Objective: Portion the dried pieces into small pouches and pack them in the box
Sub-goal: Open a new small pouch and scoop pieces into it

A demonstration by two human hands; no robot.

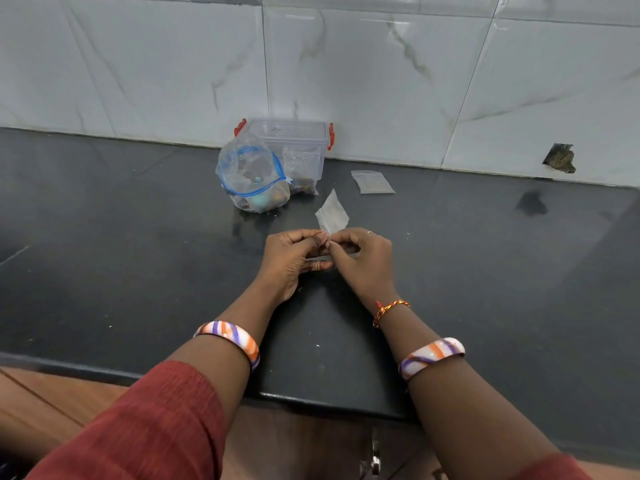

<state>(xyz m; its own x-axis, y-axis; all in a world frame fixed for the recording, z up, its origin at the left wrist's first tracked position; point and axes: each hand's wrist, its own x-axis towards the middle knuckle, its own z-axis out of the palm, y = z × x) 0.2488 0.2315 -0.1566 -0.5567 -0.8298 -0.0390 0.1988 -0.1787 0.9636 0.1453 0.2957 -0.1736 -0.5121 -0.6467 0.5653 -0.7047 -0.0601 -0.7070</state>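
Observation:
Over the middle of the black counter, my left hand (294, 252) and my right hand (360, 252) meet fingertip to fingertip and both pinch the near edge of a small clear pouch (331, 214), which sticks up away from me. Behind them stands a large zip bag (251, 174) with a blue zipper, open at the top, holding dried brown pieces and something teal. A small filled pouch (302, 171) leans against a clear plastic box (294, 136) with red latches and its lid on. One flat empty pouch (372, 181) lies to the right.
The black counter (485, 271) runs to a marble-tiled wall at the back, with a broken hole (559, 158) in a tile at right. The counter's front edge is near my forearms, above a wooden cabinet front.

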